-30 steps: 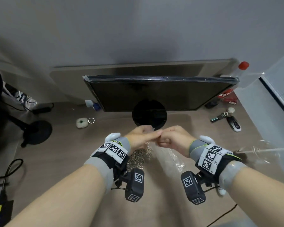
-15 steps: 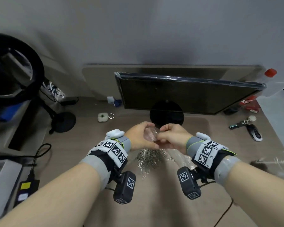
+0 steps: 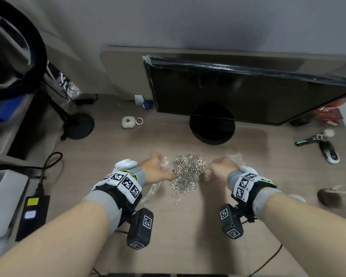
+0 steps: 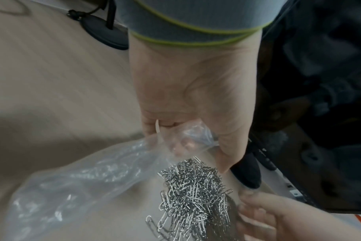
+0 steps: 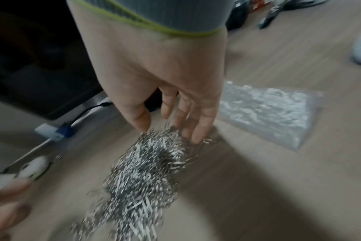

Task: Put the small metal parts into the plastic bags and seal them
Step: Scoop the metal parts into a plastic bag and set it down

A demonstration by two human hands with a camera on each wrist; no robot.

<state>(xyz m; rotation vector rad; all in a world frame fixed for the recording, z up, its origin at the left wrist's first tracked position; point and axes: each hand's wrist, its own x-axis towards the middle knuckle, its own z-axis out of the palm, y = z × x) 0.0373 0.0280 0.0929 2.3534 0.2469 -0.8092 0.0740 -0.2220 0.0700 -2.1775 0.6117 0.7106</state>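
Observation:
A heap of silver paper clips [image 3: 188, 172] lies on the wooden desk between my hands. My left hand [image 3: 160, 168] is just left of the heap and pinches the mouth of a clear plastic bag [image 4: 72, 187] between thumb and fingers [image 4: 188, 135]; the bag trails down to the desk beside the clips [image 4: 196, 195]. My right hand [image 3: 218, 168] is at the heap's right edge. Its loosely extended fingers [image 5: 200, 130] touch the top of the clips [image 5: 150, 171] and hold nothing that I can see. A second clear bag [image 5: 268, 117] lies flat on the desk just beyond that hand.
A dark monitor on a round black stand [image 3: 212, 124] stands right behind the heap. Keys and a car fob [image 3: 328, 150] lie at the far right, a white earbud case [image 3: 128, 121] and a lamp base [image 3: 78, 125] at the back left, a power brick [image 3: 33, 212] near the left edge.
My hands were joined above the clips on one bag. They have parted: the left keeps the bag and moved left, the right dropped onto the heap's right edge.

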